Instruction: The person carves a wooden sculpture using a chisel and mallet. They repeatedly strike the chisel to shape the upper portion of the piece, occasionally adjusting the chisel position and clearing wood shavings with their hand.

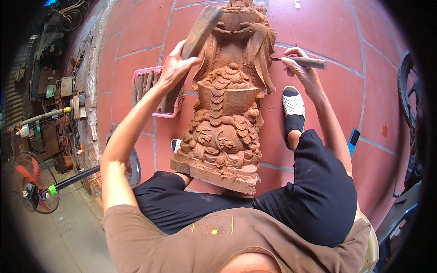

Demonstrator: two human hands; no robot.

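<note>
A reddish-brown carved wooden statue [234, 98] lies lengthwise between my legs, its base nearest me. Robe folds, overlapping coins and rounded shapes cover it, with wood dust on the surface. My left hand [176, 68] is wrapped round a long, flat wooden club [203, 32], raised slantwise at the statue's left side. In my right hand [300, 73] is a carving chisel [312, 62], held by its pale wooden handle. The chisel's thin blade points left, near the robe's right edge; whether it touches I cannot tell.
Left of the statue, a pink plastic basket [170, 115] holds several wooden-handled tools [144, 85]. A blue phone [353, 138] lies on the red tiles [318, 25] at right. A fan with red blades [31, 175] stands at far left; a black wheel [406, 91] is at far right.
</note>
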